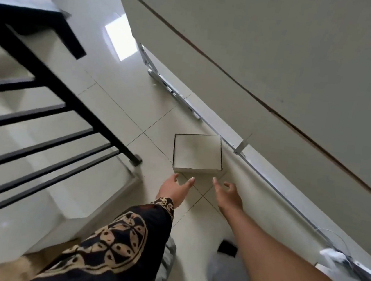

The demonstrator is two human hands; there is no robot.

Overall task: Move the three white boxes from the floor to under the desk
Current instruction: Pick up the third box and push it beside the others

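Observation:
A flat white box (197, 152) lies on the pale tiled floor close to the base of the wall. My left hand (174, 189), coming out of a black and gold patterned sleeve, hovers just short of the box's near edge with fingers spread. My right hand (228, 194) is beside it, also open, fingertips a little way from the box's near right corner. Neither hand touches the box. No other white box is clearly in view.
A black metal frame with several crossbars (49, 108) fills the left side, one foot (136, 159) resting near the box. A metal rail (258, 171) runs along the wall's base. A white cable and plug (334, 253) lie at the right.

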